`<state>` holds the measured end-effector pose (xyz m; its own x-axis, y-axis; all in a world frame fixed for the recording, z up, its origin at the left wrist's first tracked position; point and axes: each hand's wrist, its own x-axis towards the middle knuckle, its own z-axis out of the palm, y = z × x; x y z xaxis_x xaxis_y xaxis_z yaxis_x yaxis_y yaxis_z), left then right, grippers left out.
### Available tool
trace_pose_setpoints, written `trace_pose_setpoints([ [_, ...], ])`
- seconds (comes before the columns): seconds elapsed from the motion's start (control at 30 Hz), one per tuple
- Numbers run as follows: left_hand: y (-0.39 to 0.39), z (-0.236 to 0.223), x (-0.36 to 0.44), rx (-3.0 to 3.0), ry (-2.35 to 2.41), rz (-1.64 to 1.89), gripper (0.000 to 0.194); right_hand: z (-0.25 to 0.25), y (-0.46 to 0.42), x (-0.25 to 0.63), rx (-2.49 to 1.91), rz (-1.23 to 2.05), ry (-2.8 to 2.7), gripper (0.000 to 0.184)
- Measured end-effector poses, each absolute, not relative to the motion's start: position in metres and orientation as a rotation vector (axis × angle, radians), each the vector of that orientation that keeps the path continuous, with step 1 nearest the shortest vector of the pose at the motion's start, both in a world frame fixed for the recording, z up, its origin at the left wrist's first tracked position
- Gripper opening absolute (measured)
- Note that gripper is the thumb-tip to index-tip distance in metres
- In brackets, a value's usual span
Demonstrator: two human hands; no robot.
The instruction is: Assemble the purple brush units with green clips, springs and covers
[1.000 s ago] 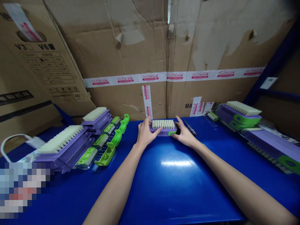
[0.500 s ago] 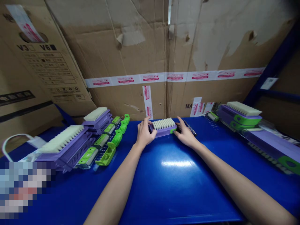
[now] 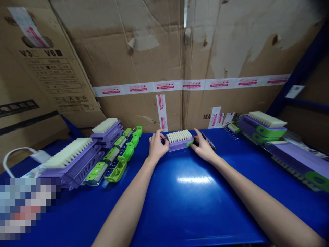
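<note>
A purple brush with rows of pale bristles facing up lies at the far middle of the blue table, a green piece at its right end. At its left end is my left hand, fingers curved and apart, thumb close to the brush's side; whether it touches is hard to tell. My right hand is around the green right end, thumb against it and index finger raised behind. A thin dark tool, its kind unclear, lies just behind my right hand, partly hidden by it.
Purple brush housings stand stacked on the left, beside a row of green caps and springs. More purple and green brushes are piled on the right. Cardboard walls the back; a white cable loops at far left.
My left hand has shifted slightly left, showing more of the brush's left end. The brush and my right hand look about the same.
</note>
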<state>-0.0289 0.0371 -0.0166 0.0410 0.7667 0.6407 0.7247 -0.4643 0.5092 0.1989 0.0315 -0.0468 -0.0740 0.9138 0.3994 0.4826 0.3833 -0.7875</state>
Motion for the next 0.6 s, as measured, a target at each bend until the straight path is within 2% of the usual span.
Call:
trace_pose_setpoints([
  [0.13, 0.0381, -0.0156, -0.0292, 2.19, 1.733, 1.315, 0.015, -0.0459, 0.0312, 0.1987, -1.249, 0.574, -1.712, 0.081],
  [0.23, 0.0394, -0.0151, -0.0281, 2.124, 1.779, 1.271, 0.007, -0.0447, 0.0306, 0.1986, -1.252, 0.581, -1.717, 0.081],
  [0.6, 0.0468, -0.0185, -0.028, 1.921, 1.719, 1.389, 0.01, -0.0446, 0.0304, 0.1984, -1.255, 0.587, -1.712, 0.081],
])
